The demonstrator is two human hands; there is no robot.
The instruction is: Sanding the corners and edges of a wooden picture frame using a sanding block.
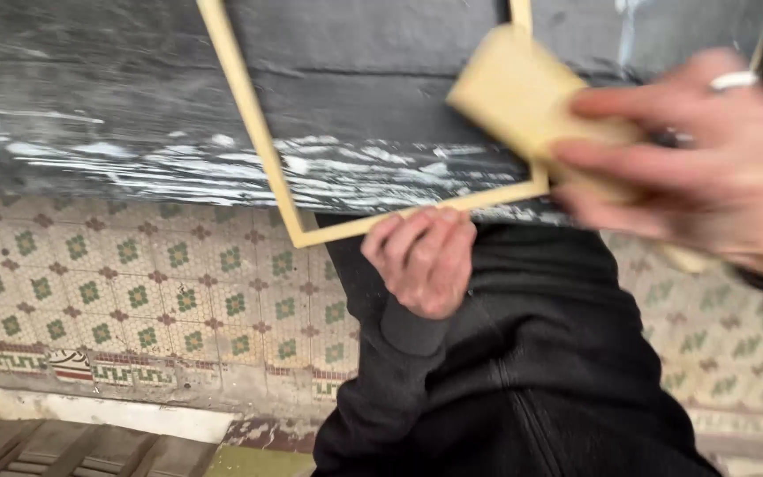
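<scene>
Frame (262, 141), thin pale wood, lies on the dark table (90, 88), its near corner overhanging the edge; left hand (421, 261) has its grip curled shut on the bottom rail from below; right hand (691, 168), blurred, pinches a tan block (518, 88) w/ fingers closed round it, block pressed on the right rail near the corner; looks like sanding mid-stroke; next move prob. needs even pressure along the rail, left holding frame steady; patterned tile floor (134, 283) beneath; dark jacket (523, 371) below.

My pale yellow sanding block (523, 88), light wooden frame (258, 132), black white-streaked bench (90, 97), cream floor tiles (134, 283) with green flowers.
</scene>
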